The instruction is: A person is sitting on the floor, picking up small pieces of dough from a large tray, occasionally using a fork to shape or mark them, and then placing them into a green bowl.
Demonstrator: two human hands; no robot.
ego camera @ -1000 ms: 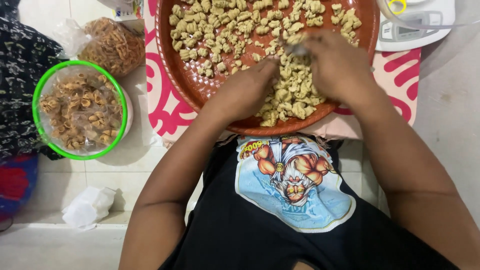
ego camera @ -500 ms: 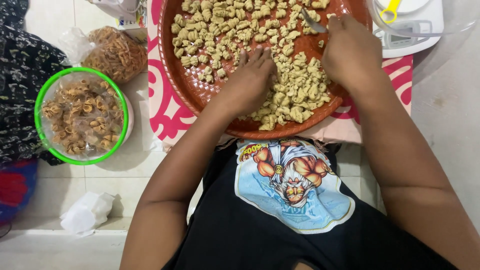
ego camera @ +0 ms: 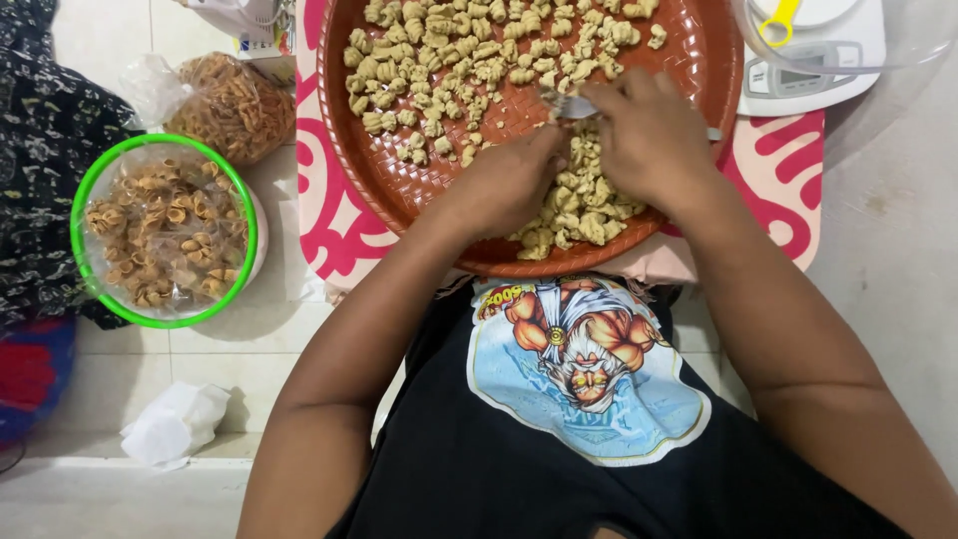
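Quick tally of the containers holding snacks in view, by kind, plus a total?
Round brown woven tray of pale dough pieces, under both hands: 1
Green-rimmed bowl of curled brown snacks: 1
Clear plastic bag of brown snacks: 1
Total: 3

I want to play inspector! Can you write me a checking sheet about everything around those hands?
Surface: pale tiled floor with a pink and white patterned mat under the tray.
Job's things: round brown woven tray holding many small pale dough pieces, some spread out, some heaped near the hands.
Clutter: green-rimmed bowl of curled brown snacks under clear wrap; clear bag of brown snacks; crumpled white tissue; white kitchen scale.
Grippers: left hand rests on the dough heap; right hand grips a small metal tool, mostly hidden.
Cables: nothing seen.
Surroundings: dark patterned cloth at the left edge; the person wears a black printed shirt.
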